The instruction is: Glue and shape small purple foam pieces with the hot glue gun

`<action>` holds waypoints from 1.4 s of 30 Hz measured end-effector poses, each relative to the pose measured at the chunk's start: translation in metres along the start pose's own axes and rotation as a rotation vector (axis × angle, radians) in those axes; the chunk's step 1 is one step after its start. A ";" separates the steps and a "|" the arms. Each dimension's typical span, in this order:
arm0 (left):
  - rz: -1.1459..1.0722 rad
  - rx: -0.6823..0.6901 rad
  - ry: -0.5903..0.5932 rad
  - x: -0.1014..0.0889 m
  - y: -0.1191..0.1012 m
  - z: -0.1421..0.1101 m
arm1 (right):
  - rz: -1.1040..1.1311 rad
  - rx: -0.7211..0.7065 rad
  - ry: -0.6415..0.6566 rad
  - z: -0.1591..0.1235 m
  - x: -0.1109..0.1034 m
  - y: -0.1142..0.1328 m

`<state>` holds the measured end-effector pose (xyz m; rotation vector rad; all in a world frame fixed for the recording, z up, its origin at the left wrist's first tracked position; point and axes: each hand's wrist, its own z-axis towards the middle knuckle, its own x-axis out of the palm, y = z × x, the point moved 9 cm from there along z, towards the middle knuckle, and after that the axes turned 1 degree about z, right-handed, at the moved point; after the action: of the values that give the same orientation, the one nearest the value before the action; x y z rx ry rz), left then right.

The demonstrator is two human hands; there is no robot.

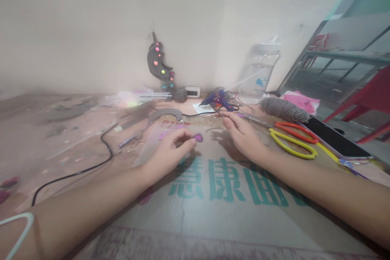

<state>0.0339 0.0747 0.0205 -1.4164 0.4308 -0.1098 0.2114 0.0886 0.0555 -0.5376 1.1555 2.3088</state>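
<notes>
Between thumb and forefinger, my left hand (175, 146) pinches a small purple patch with a dark edge (198, 137), above a board or sheet printed with green characters (224, 180). My right hand (240, 132) is further right, its fingers bent and drawn together near the blue glue gun (218, 98). Whatever is at its fingertips is too small and blurred to name. A grey crescent piece (166, 113) lies beyond my left hand. To the right of my right hand are scissors with red and yellow handles (294, 144).
A decorated moon ornament (157, 61) hangs against the wall. A water bottle (258, 73), grey yarn (284, 109) and a phone (336, 138) are at the right. A black cable (79, 174) crosses the left side, near a pen (129, 140). A small digital clock (193, 92) stands behind.
</notes>
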 end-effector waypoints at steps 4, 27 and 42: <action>-0.057 -0.031 -0.012 -0.002 0.002 0.002 | -0.087 -0.059 0.030 0.002 0.005 0.000; 0.481 0.140 0.138 0.013 -0.004 -0.002 | 0.100 -0.016 0.390 -0.018 0.035 0.034; 0.283 0.149 0.100 0.006 -0.001 0.000 | 0.364 0.307 0.386 -0.022 0.040 0.007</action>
<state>0.0398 0.0725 0.0204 -1.1950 0.6869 0.0170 0.1782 0.0771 0.0260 -0.7244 1.8905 2.3091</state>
